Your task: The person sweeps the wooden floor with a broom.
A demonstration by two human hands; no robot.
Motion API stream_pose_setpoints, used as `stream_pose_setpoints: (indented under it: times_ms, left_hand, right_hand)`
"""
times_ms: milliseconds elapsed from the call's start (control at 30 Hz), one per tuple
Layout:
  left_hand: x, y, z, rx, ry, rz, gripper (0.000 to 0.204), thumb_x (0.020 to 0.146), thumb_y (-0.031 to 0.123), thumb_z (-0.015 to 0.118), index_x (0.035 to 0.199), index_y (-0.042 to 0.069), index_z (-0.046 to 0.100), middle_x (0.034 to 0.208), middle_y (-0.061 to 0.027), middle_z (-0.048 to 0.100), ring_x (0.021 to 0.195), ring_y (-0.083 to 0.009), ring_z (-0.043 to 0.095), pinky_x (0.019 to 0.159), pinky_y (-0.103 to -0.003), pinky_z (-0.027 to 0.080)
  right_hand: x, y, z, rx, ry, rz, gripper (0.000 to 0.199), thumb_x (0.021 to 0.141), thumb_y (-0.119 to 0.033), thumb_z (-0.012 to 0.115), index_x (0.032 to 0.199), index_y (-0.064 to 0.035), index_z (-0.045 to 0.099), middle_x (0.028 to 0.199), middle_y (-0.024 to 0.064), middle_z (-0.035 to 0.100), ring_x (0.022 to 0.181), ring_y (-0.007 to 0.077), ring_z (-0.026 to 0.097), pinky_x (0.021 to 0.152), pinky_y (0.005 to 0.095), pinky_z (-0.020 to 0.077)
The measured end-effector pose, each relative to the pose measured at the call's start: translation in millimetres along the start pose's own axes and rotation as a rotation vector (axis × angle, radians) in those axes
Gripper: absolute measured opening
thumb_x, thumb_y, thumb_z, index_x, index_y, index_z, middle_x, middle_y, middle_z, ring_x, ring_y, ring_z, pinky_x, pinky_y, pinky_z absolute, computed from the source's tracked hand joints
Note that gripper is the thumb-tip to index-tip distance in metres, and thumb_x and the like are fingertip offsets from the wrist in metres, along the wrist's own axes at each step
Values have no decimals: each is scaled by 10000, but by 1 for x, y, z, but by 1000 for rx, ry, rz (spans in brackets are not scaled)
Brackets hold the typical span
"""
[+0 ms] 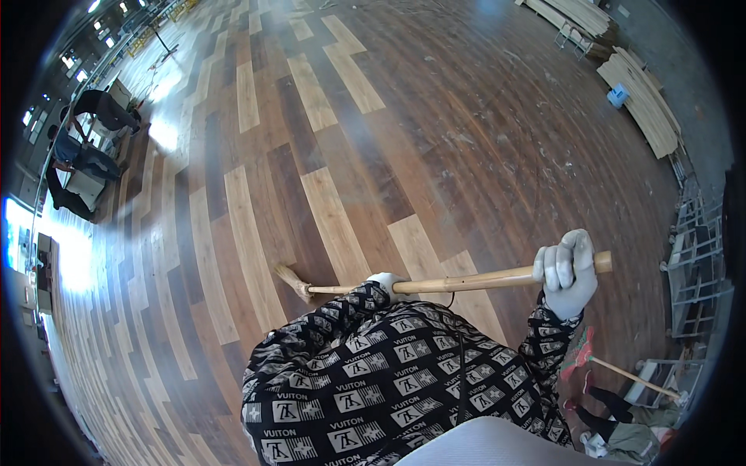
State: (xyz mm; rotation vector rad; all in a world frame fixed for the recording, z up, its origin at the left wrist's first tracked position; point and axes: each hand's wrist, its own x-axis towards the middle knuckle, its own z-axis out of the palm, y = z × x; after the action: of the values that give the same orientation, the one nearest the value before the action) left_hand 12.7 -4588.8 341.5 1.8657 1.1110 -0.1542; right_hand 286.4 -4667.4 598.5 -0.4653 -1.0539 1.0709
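Observation:
Across the front of my body runs a broom (482, 280) with a long bamboo handle. Its small straw-coloured head (294, 281) is at the left end, over the wood-plank floor. My right hand (566, 276), in a white glove, is wrapped round the handle close to its thick right end. Farther down the handle, my left hand (386, 285), also gloved in white, closes round it; the patterned black sleeve hides part of that hand. Whether the bristles touch the floor is hard to tell.
Several people bend over white items (85, 185) at the far left. Behind me at lower right, another person (622, 423) is near a red-and-green broom (579, 353). Metal frames (695, 260) line the right side; stacked boards (641, 105) carry a blue container (618, 95).

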Motion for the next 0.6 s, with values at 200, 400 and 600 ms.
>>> stream_pose_setpoints:
  times_ms: [200,400,600]
  left_hand:
    - [32,35,-18,124,-29,167,327,773,140,591,1071,232,690,964,-113,701,968,-316,654,876,-412,514]
    - [148,87,-10,126,285,630,262,703,115,693,946,214,678,872,-47,699,891,-287,666,787,-402,528]
    - [263,29,-72,39,425,633,208,731,154,695,887,278,753,920,-7,734,928,-209,690,826,-378,515]
  right_hand:
    - [4,-37,5,-128,-38,-113,264,1045,-205,344,1022,1,508,480,-77,381,361,73,349,447,259,392]
    - [-1,-76,20,-372,153,-301,304,1038,-258,393,954,0,531,476,-57,452,384,86,442,487,270,465]
    - [54,9,75,-844,-454,-204,149,782,-170,631,746,-33,678,545,0,554,561,210,633,633,376,540]
